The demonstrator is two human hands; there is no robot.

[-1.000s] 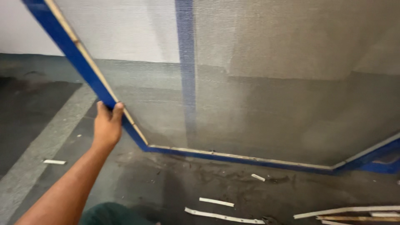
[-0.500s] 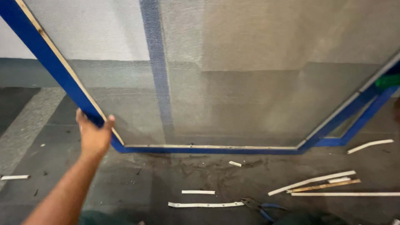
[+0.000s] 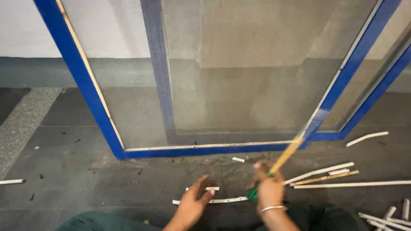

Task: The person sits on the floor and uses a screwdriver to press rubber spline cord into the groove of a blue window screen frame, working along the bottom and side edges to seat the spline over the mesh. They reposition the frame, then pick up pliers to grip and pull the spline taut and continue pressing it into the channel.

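Grey floor point(image 3: 85, 179), scattered white strips point(image 3: 351, 185)

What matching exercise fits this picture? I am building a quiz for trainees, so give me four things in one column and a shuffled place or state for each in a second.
Things:
1. blue mesh frame
2. left hand
3. right hand
4. long white strip

Places or states:
A. open, fingers by a short white strip on the floor
B. lying flat on the floor at the right
C. standing on its lower edge against the wall
D. closed around a green-handled tool

Pairs: 1-C, 2-A, 3-D, 4-B
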